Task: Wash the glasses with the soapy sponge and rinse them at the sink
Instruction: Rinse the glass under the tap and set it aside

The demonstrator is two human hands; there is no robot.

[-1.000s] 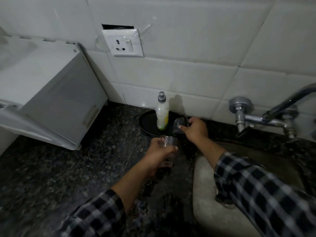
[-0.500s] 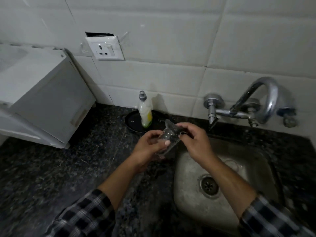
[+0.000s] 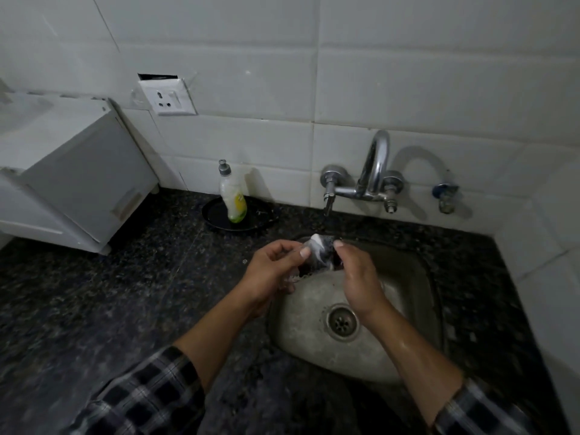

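Observation:
Over the back left corner of the steel sink [image 3: 405, 277], my two hands meet around a clear glass [image 3: 307, 267] that lies tilted between them. My left hand [image 3: 270, 271] grips the glass from the left, thumb on its rim. My right hand [image 3: 356, 277] pinches a dark sponge [image 3: 325, 252] capped with white foam and presses it against the glass mouth. Most of the glass is hidden by my fingers and the foam. No second glass is visible.
A chrome wall faucet [image 3: 373, 171] stands behind the sink, its side spout [image 3: 328, 208] just above my hands. A dish soap bottle [image 3: 233, 196] stands on a black plate [image 3: 263, 219] at the wall. A white appliance [image 3: 78, 174] fills the left counter. The sink drain [image 3: 342, 321] lies below my right wrist.
My right hand left the black plate and joined my left hand. Both hands carried the glass rightward from the counter to over the sink, and foam now shows at the glass.

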